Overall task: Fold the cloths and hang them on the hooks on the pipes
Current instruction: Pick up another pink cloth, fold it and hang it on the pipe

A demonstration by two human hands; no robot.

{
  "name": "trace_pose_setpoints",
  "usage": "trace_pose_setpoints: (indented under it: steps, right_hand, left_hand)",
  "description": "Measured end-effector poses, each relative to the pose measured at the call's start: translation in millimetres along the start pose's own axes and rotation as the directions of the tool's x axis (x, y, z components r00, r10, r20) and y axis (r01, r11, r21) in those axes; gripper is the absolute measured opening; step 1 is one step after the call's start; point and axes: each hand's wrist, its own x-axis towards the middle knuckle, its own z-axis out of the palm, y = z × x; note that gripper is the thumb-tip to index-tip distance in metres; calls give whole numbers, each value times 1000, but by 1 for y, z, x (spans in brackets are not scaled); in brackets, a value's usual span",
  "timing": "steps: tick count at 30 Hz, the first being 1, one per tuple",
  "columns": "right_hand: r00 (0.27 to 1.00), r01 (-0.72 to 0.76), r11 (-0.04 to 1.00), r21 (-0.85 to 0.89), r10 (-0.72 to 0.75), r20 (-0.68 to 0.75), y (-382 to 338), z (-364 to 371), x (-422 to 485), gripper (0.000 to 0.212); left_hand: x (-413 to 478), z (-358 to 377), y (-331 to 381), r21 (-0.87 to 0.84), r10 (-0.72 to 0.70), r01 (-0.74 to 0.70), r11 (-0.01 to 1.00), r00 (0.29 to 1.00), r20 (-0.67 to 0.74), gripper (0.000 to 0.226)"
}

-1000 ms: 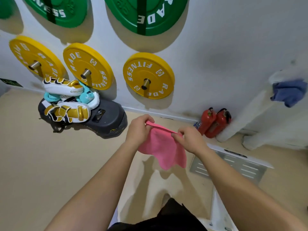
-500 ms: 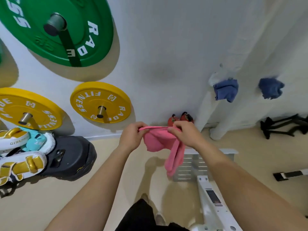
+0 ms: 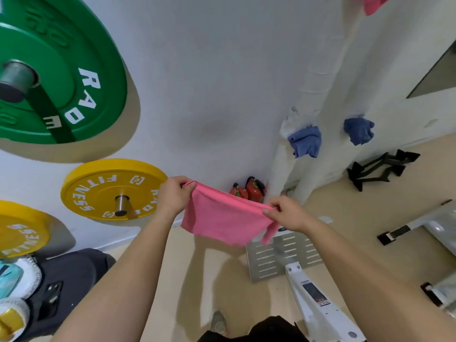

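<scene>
Cloth, pink (image 3: 222, 218): held in the air in front of the person, above the floor, well short of the pipes (image 3: 280, 174); half a second ago it was bunched into a narrow drape between hands set close together; now the hands are drawn apart and the upper edge is pulled taut, so the cloth hangs as a flat panel, with one loose tail below the right corner. Judgement: the spreading readies a clean fold; folding looks under way, hanging not yet begun.

Left hand (image 3: 174, 195): raised, back toward the camera, fingers curled, pinching the left upper corner against the thumb.

Right hand (image 3: 287, 214): a little lower and nearer, thumb over curled fingers, pinching the right upper corner.

Blue cloths, two (image 3: 306, 141) (image 3: 359, 130): already hung, one on each pipe; a further pink cloth (image 3: 372, 3) shows at the top edge, its hook not visible.

View: swung toward the pipes compared with a second ago.
</scene>
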Motion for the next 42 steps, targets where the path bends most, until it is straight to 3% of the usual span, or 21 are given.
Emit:
trace_pose_setpoints:
  steps: [3, 7, 10, 14, 17, 21, 26, 30, 36, 39, 42]
  right_hand:
    - [999, 44, 999, 27, -44, -16, -13, -1, 8, 12]
    - [986, 166, 985, 45, -165, -21, -46, -6, 21, 13]
    - [986, 163, 986, 14, -163, -45, -54, -13, 28, 18]
    - [989, 91, 996, 14, -89, -114, -37, -27, 25, 27]
    - [992, 107, 990, 88, -101, -76, -22, -36, 19, 18]
    - [993, 114, 976, 186, -115, -5, -4, -50, 12, 13]
    - [993, 109, 992, -64, -106, 56, 19, -55, 21, 20]
    - [996, 84, 996, -36, -84, 1, 45, -58, 22, 40]
    - [998, -46, 998, -49, 43, -51, 81, -69, 18, 41]
    - [994, -32, 999, -13, 30, -106, 85, -72, 19, 40]
    - [992, 39, 999, -23, -42, -122, 67, -73, 24, 20]
  left_hand:
    - [-7, 22, 10, -85, -7, 20, 996, 988, 156, 13]
    - [-24, 54, 41, -237, 174, -86, 968, 909, 380, 35]
    - [-25, 67, 54, -251, 217, -118, 961, 883, 417, 13]
    - [-16, 68, 68, -150, 213, -170, 974, 913, 349, 8]
    - [1, 64, 79, 30, 240, -256, 966, 935, 260, 7]
    - [23, 49, 83, 158, 195, -218, 963, 969, 153, 8]
    - [39, 42, 95, 180, 187, -182, 967, 982, -9, 8]
    - [52, 33, 103, 177, 147, -121, 977, 978, -147, 8]
    - [64, 37, 96, 218, 78, -37, 975, 980, -183, 10]
    - [61, 53, 94, 238, 49, -45, 970, 999, -8, 10]
    - [42, 84, 106, 225, 136, -191, 956, 961, 240, 29]
